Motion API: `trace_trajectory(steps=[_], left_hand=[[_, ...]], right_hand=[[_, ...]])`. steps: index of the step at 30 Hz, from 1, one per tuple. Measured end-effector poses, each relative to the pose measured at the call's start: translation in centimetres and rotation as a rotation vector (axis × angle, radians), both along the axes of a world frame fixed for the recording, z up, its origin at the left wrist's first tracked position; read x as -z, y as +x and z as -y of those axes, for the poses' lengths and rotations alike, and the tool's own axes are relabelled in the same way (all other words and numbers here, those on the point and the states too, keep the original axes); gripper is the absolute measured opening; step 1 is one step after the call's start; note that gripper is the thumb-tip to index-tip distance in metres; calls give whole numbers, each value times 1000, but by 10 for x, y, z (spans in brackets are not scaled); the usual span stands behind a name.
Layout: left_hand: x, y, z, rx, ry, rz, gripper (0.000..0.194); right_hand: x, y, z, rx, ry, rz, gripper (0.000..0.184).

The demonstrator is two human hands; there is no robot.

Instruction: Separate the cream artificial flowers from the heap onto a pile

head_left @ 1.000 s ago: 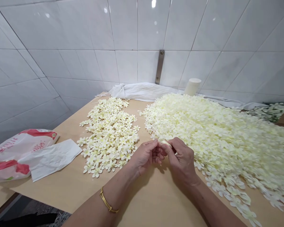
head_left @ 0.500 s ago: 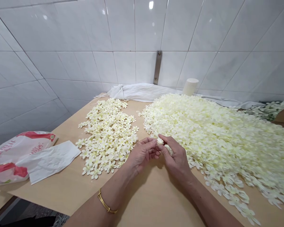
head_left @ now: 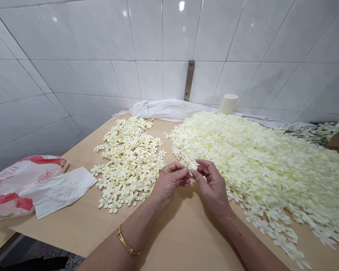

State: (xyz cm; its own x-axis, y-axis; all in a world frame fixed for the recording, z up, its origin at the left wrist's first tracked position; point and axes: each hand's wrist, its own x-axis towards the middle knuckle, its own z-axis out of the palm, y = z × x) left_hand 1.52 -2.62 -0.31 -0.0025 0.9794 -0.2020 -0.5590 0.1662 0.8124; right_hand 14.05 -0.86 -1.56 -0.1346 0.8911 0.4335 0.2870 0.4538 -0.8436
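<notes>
Pinched between the thumb and fingertips of my left hand [head_left: 171, 182] is a small white artificial flower [head_left: 191, 165], partly covered by the fingers. My right hand [head_left: 213, 186] is curled at the other side of the same flower, its thumb and fingertips at the petals. Both hands hover low over the table's middle. To their left spreads a pile of cream flowers with yellow centres [head_left: 131, 162]. A much larger heap of pale, flat flower petals [head_left: 257, 162] lies to their right, reaching close behind the right hand.
On the brown table [head_left: 175, 241], a white and red plastic pack [head_left: 25, 184] and a white tissue [head_left: 64, 190] lie at left. A white cup [head_left: 228, 104] stands behind the heap, beside a bundled white cloth [head_left: 169, 109]. Greenery [head_left: 322, 132] sits at far right, by the tiled wall.
My right hand's index finger has lifted and shifted slightly right, away from the flower's top. My left hand stays almost in place with its pinch. The piles look the same.
</notes>
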Motion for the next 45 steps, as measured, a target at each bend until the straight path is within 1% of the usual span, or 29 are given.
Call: trace_trajectory(steps=[4,8,14,19,22,25,27,31,32,34,36,37,40,42,45], left_hand=[[0,0,0,0,8,-17,23],[1,0,0,3,1,-35,28],[0,4,2,37,40,-67,30],[0,6,4,57,83,-169,34],[2,6,4,73,118,-217,30],[5,6,3,91,140,-202,22],[6,6,2,77,111,-159,21],[4,5,0,34,39,-44,24],[3,5,0,29,15,-12,24],[3,4,-1,27,-38,59,23],[3,5,-1,37,-71,98,21],[4,5,-1,45,-72,86,22],[6,9,1,53,-23,-69,26],[6,11,1,35,11,-168,23],[5,11,1,-16,22,-199,20]], right_hand=[[-2,1,1,-105,-89,-103,11],[-7,2,2,-148,-90,-108,14],[-9,4,1,-65,-77,-6,21],[-10,5,1,-14,-38,62,24],[-10,5,1,-24,-62,35,25],[-8,4,-2,-26,-110,-64,26],[-6,4,-5,-41,-191,-159,27],[-4,3,-11,-112,-525,-409,31],[-4,3,-12,-118,-585,-464,32],[-3,2,-13,-121,-643,-534,35],[-2,2,-13,-137,-668,-526,37],[-1,1,-12,-148,-669,-497,38],[1,-1,-9,-170,-620,-348,41],[1,-1,-6,-182,-579,-280,43],[-1,-1,-5,-228,-565,-273,40]])
